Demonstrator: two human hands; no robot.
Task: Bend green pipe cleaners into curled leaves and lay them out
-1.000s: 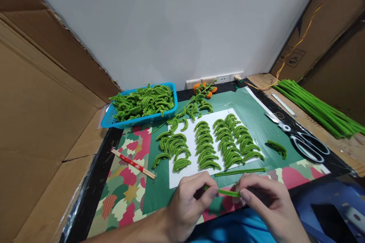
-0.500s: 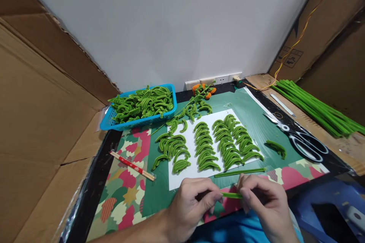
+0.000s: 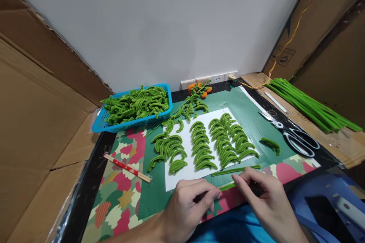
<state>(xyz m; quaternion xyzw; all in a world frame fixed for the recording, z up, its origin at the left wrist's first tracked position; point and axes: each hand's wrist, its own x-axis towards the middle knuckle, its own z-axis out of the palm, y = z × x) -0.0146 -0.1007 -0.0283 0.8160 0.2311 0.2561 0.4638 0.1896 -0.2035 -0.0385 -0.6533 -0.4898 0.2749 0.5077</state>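
My left hand (image 3: 192,203) pinches one end of a short green fuzzy strip (image 3: 227,186) at the table's front edge. At the strip's other end is my right hand (image 3: 261,193), thumb and fingers closed on it. Just beyond lies a longer green fuzzy stem (image 3: 236,170). Curved green fuzzy pieces (image 3: 203,146) lie in columns on a white sheet (image 3: 171,182), which rests on a green mat (image 3: 154,197). One more curved piece (image 3: 270,144) lies to the right of the sheet.
A blue basket (image 3: 137,122) of green pieces stands back left. Wrapped chopsticks (image 3: 127,168) lie left. Scissors (image 3: 291,133), a white pen (image 3: 276,102) and a bundle of green stems (image 3: 310,102) lie right. Orange-and-green pieces (image 3: 199,89) sit near the wall sockets.
The view has shifted slightly. My right thumb has straightened and its tip has moved up and left along the strip, whose visible part is now shorter and more tilted.
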